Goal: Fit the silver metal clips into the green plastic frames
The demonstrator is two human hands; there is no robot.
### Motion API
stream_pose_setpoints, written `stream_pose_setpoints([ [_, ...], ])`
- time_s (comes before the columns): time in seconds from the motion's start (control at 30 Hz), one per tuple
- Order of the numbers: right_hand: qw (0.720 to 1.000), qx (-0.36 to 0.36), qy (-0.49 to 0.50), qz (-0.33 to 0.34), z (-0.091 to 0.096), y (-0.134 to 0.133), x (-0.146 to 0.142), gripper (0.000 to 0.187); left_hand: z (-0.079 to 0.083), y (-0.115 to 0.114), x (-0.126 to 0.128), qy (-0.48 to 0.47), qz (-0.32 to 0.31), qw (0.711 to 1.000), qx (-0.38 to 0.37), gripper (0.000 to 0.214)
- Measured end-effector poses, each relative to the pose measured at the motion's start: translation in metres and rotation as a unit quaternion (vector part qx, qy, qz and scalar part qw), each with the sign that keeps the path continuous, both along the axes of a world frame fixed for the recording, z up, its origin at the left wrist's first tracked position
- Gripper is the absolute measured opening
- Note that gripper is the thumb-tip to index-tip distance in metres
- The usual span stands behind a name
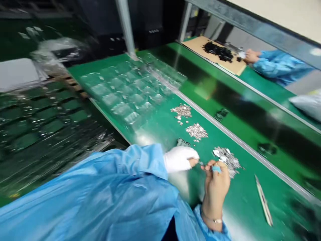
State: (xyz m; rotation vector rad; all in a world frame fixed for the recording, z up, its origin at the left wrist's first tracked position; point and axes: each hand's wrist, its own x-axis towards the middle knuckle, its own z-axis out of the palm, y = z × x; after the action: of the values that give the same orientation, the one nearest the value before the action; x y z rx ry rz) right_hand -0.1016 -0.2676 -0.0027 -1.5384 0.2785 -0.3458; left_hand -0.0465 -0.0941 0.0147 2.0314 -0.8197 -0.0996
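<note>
My left hand (182, 158), in a white glove with the fingertips bare, is closed in a pinch. Facing it, my right hand (217, 180) is closed too, with a blue wrap around one finger. A small, thin dark piece (201, 163) shows between the fingertips of both hands; it is too small to name. Just behind my right hand lies a pile of small silvery metal parts (228, 160). Two more piles, one of small shiny parts (197, 131) and another (181, 110), sit farther off. A dark part (183, 142) rests beyond my left hand.
Tweezers (263, 201) lie to the right on the green table. Transparent plastic trays (130, 87) cover the far left. Dark parts (220, 114) are on the green strip past a metal rail (213, 117). Across it, a co-worker's hand (252, 56) is near black parts (218, 52).
</note>
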Motion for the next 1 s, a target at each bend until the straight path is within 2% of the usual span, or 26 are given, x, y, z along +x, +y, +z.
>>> stream_pose_setpoints([
  [0.07,0.988,-0.149,0.045,-0.02,-0.002,-0.022,0.002,0.015,0.0,0.006,0.003,0.027,0.005,0.999,-0.033,0.016],
  [0.17,0.915,-0.377,0.143,-0.03,-0.009,-0.053,0.0,0.017,-0.002,0.014,0.008,0.033,0.003,0.998,-0.053,0.02],
  [0.23,0.872,-0.458,0.166,-0.038,-0.012,-0.061,-0.003,0.02,-0.002,0.017,0.008,0.018,0.005,0.999,-0.04,0.02],
  [0.27,0.862,-0.481,0.156,-0.047,-0.012,-0.06,-0.005,0.022,-0.002,0.018,0.007,0.006,0.009,1.0,-0.028,0.02],
  [0.3,0.858,-0.493,0.133,-0.053,-0.011,-0.056,-0.006,0.024,-0.002,0.019,0.005,-0.006,0.015,1.0,-0.019,0.021],
  [0.37,0.87,-0.49,0.052,-0.03,-0.003,-0.04,-0.01,0.028,0.001,0.02,0.002,-0.001,0.015,1.0,-0.01,0.021],
  [0.43,0.878,-0.47,-0.053,0.07,0.009,-0.018,-0.012,0.031,0.005,0.022,0.0,0.065,-0.008,0.998,-0.025,0.021],
  [0.5,0.85,-0.472,-0.148,0.184,0.02,0.006,-0.013,0.033,0.009,0.025,0.0,0.171,-0.047,0.983,-0.05,0.023],
  [0.53,0.832,-0.479,-0.183,0.211,0.023,0.016,-0.013,0.034,0.01,0.027,0.0,0.225,-0.067,0.97,-0.06,0.023],
  [0.6,0.811,-0.495,-0.222,0.217,0.027,0.032,-0.012,0.034,0.009,0.032,0.001,0.322,-0.098,0.939,-0.075,0.022],
  [0.67,0.809,-0.501,-0.232,0.204,0.027,0.04,-0.01,0.032,0.007,0.038,0.001,0.396,-0.121,0.906,-0.086,0.018],
  [0.73,0.808,-0.503,-0.221,0.214,0.025,0.043,-0.007,0.029,0.006,0.044,0.003,0.42,-0.139,0.893,-0.085,0.018],
  [0.8,0.822,-0.496,-0.186,0.207,0.024,0.041,-0.001,0.025,0.005,0.049,0.008,0.368,-0.132,0.918,-0.07,0.023],
  [0.83,0.84,-0.484,-0.16,0.185,0.023,0.04,0.003,0.022,0.004,0.051,0.013,0.312,-0.099,0.943,-0.062,0.025],
  [0.9,0.884,-0.439,-0.104,0.12,0.021,0.038,0.013,0.017,0.001,0.054,0.027,0.175,0.018,0.983,-0.052,0.022],
  [0.93,0.901,-0.414,-0.082,0.096,0.02,0.038,0.019,0.016,-0.003,0.054,0.035,0.12,0.068,0.989,-0.05,0.018],
  [0.97,0.913,-0.394,-0.066,0.085,0.017,0.038,0.026,0.015,-0.008,0.054,0.043,0.09,0.09,0.991,-0.046,0.017],
  [1.0,0.919,-0.381,-0.057,0.088,0.015,0.04,0.033,0.015,-0.014,0.053,0.051,0.088,0.082,0.992,-0.041,0.021],
])
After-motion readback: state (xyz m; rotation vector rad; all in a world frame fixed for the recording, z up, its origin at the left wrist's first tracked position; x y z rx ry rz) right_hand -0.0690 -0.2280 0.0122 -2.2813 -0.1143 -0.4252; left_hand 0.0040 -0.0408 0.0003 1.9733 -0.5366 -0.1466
